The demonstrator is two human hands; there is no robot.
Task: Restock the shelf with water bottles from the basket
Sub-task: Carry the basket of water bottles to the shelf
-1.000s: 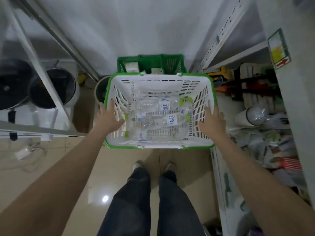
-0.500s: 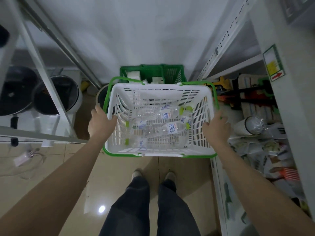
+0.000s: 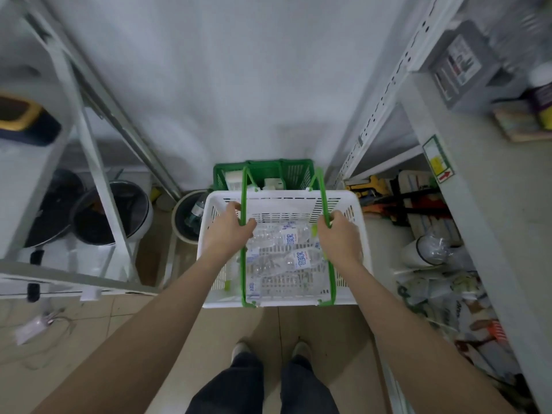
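Note:
A white plastic basket with two green handles stands in front of me over the tiled floor. Several clear water bottles with blue-and-white labels lie on their sides inside it. My left hand grips the left green handle, which is raised over the basket. My right hand grips the right green handle the same way. The white metal shelf runs along my right side.
A green basket with small boxes sits behind the white one against the wall. Dark pots stand under a metal rack on the left. A dark bucket holds a bottle. Bags and packets crowd the lower right shelf.
Both hands moved from the basket's sides inward onto the green handles, which swung up from the rim to above the bottles. The view tilted upward.

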